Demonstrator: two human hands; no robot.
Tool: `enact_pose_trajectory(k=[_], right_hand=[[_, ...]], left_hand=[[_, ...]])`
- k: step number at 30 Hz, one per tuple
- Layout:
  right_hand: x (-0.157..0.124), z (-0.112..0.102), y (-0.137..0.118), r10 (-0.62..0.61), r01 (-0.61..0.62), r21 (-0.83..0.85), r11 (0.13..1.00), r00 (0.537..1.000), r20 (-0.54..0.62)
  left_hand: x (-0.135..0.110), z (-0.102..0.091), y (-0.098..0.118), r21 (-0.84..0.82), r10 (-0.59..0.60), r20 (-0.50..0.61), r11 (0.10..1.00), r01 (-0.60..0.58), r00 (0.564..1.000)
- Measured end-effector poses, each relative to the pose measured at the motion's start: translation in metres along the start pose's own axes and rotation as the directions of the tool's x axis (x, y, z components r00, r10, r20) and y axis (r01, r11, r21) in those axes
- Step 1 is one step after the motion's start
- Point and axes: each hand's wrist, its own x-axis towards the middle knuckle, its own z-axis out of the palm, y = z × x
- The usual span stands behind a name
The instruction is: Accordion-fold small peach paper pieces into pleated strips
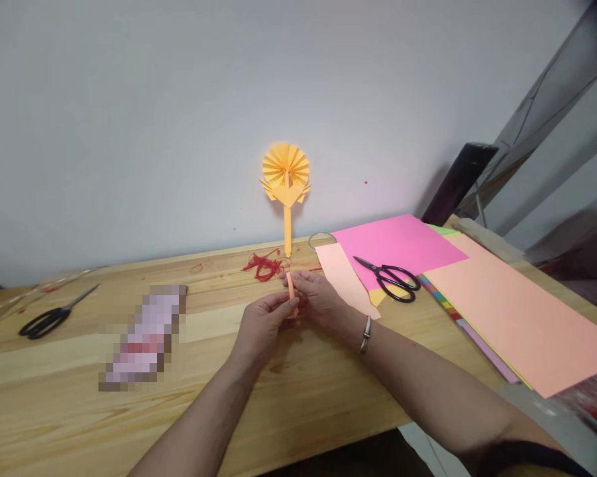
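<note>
Between my two hands is a narrow folded strip of peach paper [291,286], held upright over the table. My left hand [268,321] pinches its lower end between thumb and fingers. Higher up, the fingers of my right hand [321,298] are closed on the same strip. Just beyond my fingertips lies a tangle of red string [266,266]. A yellow paper flower [285,167] with a pleated round head and a rolled stem leans on the wall behind it. To the right of my right hand is a cut piece of peach paper [345,275].
Black-handled scissors [397,281] rest on pink paper [392,245] at the right, beside a stack of coloured sheets topped by peach paper [521,311]. Another pair of scissors [50,321] lies far left, near a pixelated pinkish object [146,338]. A dark upright object [460,182] stands back right.
</note>
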Motion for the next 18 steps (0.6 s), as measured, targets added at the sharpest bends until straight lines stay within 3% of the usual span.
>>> enact_pose_trajectory(k=[6,11,18], right_hand=[[0.003,0.001,-0.022,-0.099,0.06,-0.265,0.963,0.986,-0.137],[-0.006,0.006,-0.04,-0.04,0.05,-0.492,0.869,0.999,0.03],[-0.009,0.001,-0.03,-0.125,0.13,-0.393,0.911,0.991,0.037]], left_hand=[[0.005,-0.007,0.0,-0.043,0.013,-0.059,0.999,-0.016,0.998],[0.005,-0.008,0.001,0.024,0.034,-0.083,0.999,-0.032,0.996],[0.002,-0.002,0.006,0.171,0.093,-0.069,0.982,-0.08,0.993]])
